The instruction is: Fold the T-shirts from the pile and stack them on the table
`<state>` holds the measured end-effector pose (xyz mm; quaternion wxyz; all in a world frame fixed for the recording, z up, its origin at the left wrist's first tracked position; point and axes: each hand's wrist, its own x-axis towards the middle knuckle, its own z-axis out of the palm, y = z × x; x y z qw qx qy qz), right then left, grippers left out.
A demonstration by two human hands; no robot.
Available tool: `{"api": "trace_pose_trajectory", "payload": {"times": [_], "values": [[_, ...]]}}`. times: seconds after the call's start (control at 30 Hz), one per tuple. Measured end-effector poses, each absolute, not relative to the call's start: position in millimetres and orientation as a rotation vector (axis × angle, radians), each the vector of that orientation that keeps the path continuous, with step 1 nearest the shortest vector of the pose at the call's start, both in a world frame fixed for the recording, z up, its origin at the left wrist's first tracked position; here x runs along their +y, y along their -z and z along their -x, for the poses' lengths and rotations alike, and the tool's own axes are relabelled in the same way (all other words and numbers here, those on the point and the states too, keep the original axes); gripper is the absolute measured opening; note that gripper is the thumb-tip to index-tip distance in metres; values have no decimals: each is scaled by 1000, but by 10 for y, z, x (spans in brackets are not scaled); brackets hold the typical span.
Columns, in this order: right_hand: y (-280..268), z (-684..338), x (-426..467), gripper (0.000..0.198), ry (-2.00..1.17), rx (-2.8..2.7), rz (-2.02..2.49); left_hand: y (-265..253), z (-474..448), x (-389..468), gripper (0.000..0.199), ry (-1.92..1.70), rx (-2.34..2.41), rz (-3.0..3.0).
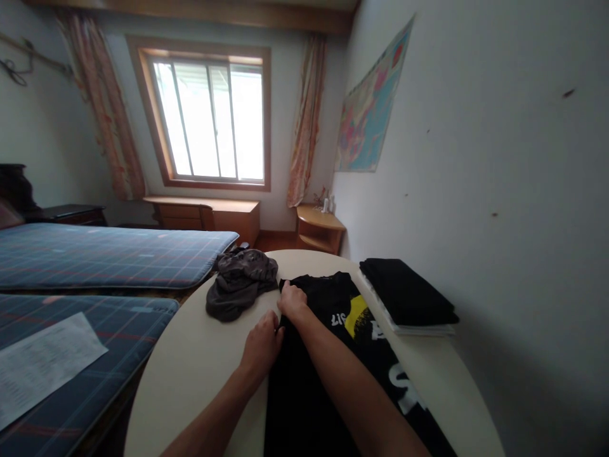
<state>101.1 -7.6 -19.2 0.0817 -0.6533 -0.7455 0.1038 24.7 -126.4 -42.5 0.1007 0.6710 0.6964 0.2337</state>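
Note:
A black T-shirt (328, 393) with white lettering and a yellow patch lies lengthwise on the round cream table (181, 381), its collar at the far end. Its left side looks folded inward. My left hand (261, 343) is closed on the shirt's left edge, thumb and fingers pinching the cloth. Farther up, near the left shoulder, my right hand (292, 299) grips the same edge with curled fingers; its forearm crosses over the shirt. Part of the print is hidden under that arm.
A crumpled dark grey garment (242, 282) lies at the table's far left. Folded black clothes (406, 292) rest on something white at the right, near the wall. Beds with blue plaid mattresses (118, 254) stand left, one bearing a printed sheet (47, 362).

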Motion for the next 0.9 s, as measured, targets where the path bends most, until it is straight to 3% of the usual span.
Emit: {"api": "trace_pose_trajectory", "payload": {"times": [0.07, 0.23, 0.47, 0.67, 0.9], "values": [[179, -1080, -77, 51, -323, -2242, 1896, 433, -269, -1266, 10, -767, 2030, -1964], [159, -1291, -52, 28, -432, -2246, 1755, 437, -345, -1275, 16, -1044, 1869, -1896], [66, -1765, -6, 33, -469, -2148, 1601, 268, -680, -1218, 23, -1261, 1594, -1777], [69, -2372, -17, 39, -417, -2139, 1593, 312, -1203, -1222, 5, -1116, 1362, -1778], [257, -2853, -401, 46, -291, -2291, 1580, 591, -1292, -1517, 57, -657, 1475, -2296]]}}
